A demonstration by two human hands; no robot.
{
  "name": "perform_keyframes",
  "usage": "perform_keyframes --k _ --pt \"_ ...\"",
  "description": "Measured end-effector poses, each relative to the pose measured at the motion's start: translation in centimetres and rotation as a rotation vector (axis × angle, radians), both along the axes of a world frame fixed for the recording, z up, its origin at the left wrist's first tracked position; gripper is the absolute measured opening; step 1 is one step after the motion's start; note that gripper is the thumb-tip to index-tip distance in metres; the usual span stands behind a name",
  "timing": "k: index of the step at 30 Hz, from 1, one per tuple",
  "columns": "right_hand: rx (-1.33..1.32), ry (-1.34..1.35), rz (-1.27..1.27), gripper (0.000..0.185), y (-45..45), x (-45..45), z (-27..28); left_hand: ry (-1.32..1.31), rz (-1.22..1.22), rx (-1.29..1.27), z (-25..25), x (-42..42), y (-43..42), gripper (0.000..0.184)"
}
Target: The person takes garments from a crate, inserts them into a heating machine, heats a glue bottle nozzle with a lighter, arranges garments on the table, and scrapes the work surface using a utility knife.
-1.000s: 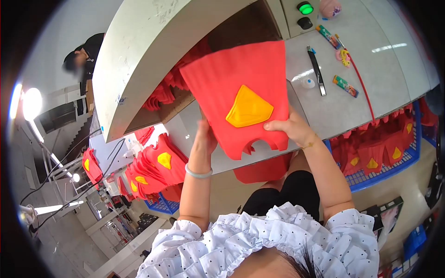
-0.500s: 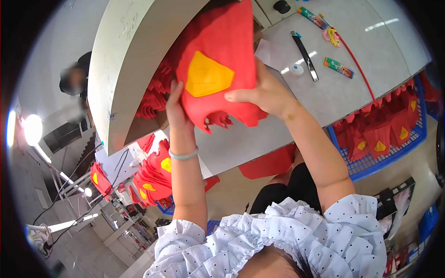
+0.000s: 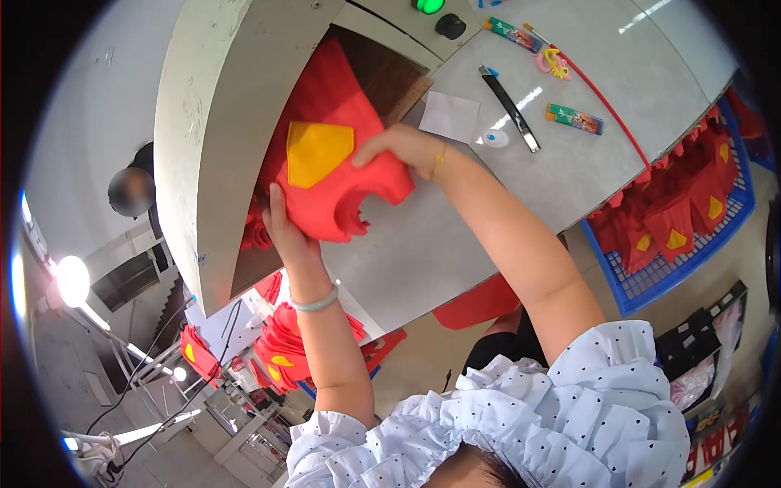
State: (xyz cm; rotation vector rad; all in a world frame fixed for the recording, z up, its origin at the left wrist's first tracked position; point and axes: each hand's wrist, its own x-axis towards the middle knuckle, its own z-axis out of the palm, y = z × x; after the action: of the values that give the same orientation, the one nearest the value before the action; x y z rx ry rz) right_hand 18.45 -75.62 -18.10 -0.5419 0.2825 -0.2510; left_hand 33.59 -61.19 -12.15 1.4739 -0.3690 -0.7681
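Note:
A floppy stack of red fabric pieces [image 3: 329,207], with a yellow five-sided patch [image 3: 321,153] on top, is held between my two hands. My left hand [image 3: 286,232] grips its lower left edge, thumb up on the front. My right hand [image 3: 399,150] clasps the right edge, thumb lying on the front near the patch and the other fingers hidden behind. The stack's lower end has a curved cut-out. Its upper part reaches into the opening of a pale machine housing [image 3: 232,106]. More red fabric [image 3: 256,232] shows inside the opening, beside my left hand.
On the grey worktop [image 3: 423,260] lie white paper [image 3: 450,115], a black-handled cutter [image 3: 511,110], glue-like tubes [image 3: 574,119] and a red cord [image 3: 602,93]. A blue basket [image 3: 630,297] of red pieces stands right. More red stacks [image 3: 285,346] lie lower left. A person [image 3: 134,191] is at far left.
Both hands have carried the red stack down and left, deeper into the housing's opening. The white paper and a green-lit button are now uncovered. The view has shifted slightly.

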Motion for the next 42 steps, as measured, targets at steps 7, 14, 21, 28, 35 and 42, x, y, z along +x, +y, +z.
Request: perform_keyframes --k 7,14,21,28,35,42 --pt "0.015 0.127 -0.032 0.032 -5.2 3.6 -0.1 -0.109 -0.065 -0.073 -1.4 1.7 -6.4 0.052" --pt "-0.236 -0.057 -0.346 0.051 -8.2 7.8 -1.7 -0.021 0.045 -0.171 -2.1 5.9 -10.5 0.045" --pt "-0.722 0.013 -0.952 0.043 -9.6 14.2 -7.0 -0.058 0.214 -0.241 -7.0 8.8 -9.2 0.047" --pt "-0.307 0.411 -0.811 0.051 -6.7 10.5 -4.4 -0.874 0.078 0.111 -9.2 10.4 -9.7 0.041" --pt "-1.335 0.605 -1.164 0.051 3.0 7.7 -1.9 -1.049 0.246 0.323 -6.5 5.1 -10.3 0.027" --pt "-0.877 0.497 -1.008 0.048 6.8 6.4 -5.0 -0.902 0.288 0.162 -8.1 -1.5 2.9 0.031"
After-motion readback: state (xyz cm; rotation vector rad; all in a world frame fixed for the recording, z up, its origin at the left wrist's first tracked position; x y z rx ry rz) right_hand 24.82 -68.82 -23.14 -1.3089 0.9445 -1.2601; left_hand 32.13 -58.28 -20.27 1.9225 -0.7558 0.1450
